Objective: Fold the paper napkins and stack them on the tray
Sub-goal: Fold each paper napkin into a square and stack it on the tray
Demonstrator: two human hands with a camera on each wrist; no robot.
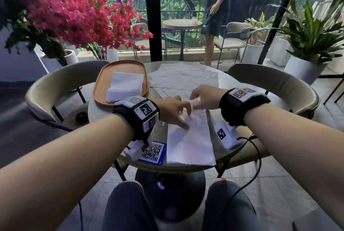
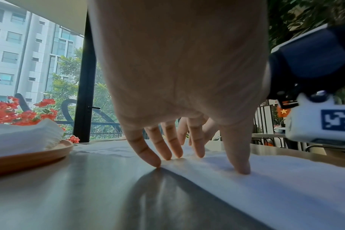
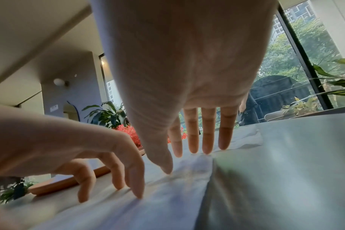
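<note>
Both hands, left hand (image 1: 174, 107) and right hand (image 1: 204, 96), press straight spread fingertips on a long folded paper napkin (image 1: 189, 143) (soft, creased) right of the oval wooden tray (image 1: 100, 81).

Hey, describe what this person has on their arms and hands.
Bare forearms, no sleeves or gloves. Each wrist wears a black strap carrying white blocks printed with square black-and-white markers: left hand, right hand. A black cable hangs from the right wrist unit.
</note>
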